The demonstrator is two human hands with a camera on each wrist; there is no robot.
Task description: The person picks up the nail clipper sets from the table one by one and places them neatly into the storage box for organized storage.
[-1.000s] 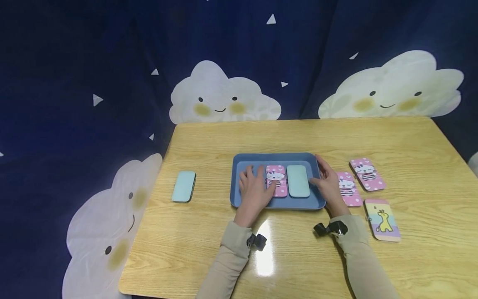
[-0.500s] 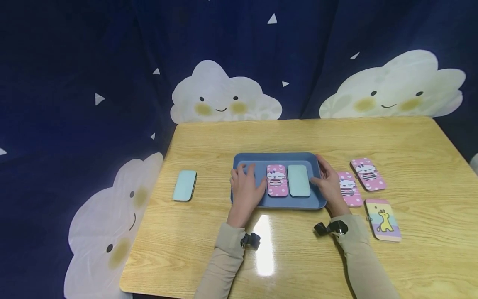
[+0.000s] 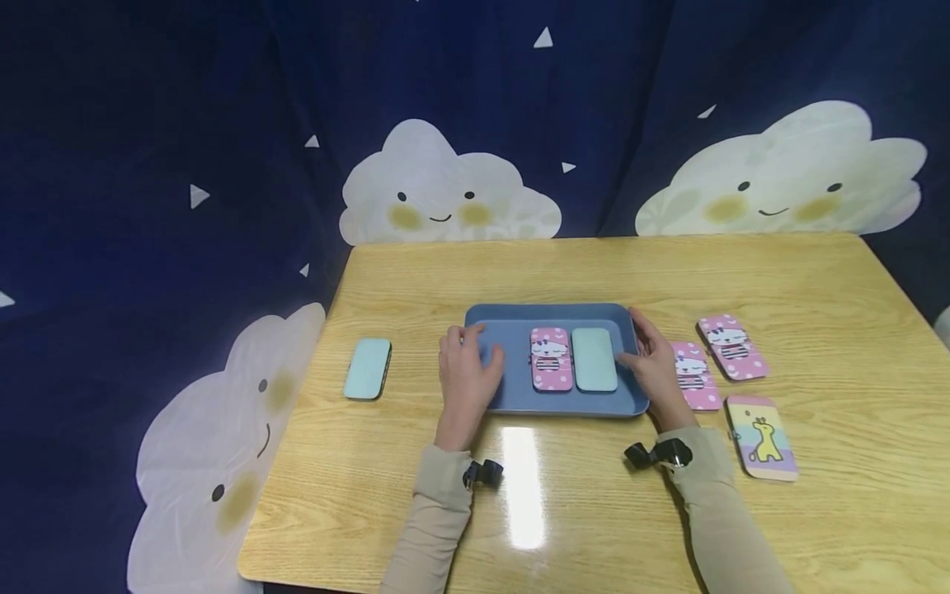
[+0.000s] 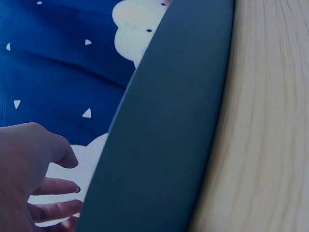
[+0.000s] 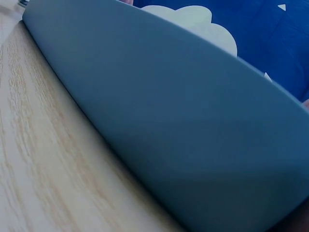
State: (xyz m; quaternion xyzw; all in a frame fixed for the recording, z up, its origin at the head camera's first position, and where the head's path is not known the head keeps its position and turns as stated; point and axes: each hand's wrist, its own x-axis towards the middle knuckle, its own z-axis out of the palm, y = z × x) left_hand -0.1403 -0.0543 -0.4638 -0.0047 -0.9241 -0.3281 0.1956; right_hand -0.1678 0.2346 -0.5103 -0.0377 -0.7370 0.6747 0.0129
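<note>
1. The blue tray (image 3: 514, 338) sits near the middle of the tabletop (image 3: 594, 520), its long sides roughly parallel to the tabletop's far edge.
2. The left hand (image 3: 467, 371) is at the tray's left end, thumb and fingers well apart, with nothing gripped; whether its fingers touch the rim is hard to make out.
3. The right hand (image 3: 655, 370) pinches the tray's right wall, thumb inside and fingers outside.
4. Inside the tray, a pink cat case (image 3: 552, 360) lies flat around the middle; a mint case (image 3: 594, 360) lies just beside it, towards the right wall.
5. A second mint case (image 3: 367, 369) lies near the tabletop's left edge.
6. Beyond the tray's right wall lie a partly hidden pink case (image 3: 695, 377), a tilted pink case (image 3: 733, 347) and, nearer the tabletop's near edge, a giraffe case (image 3: 762, 439).
</note>
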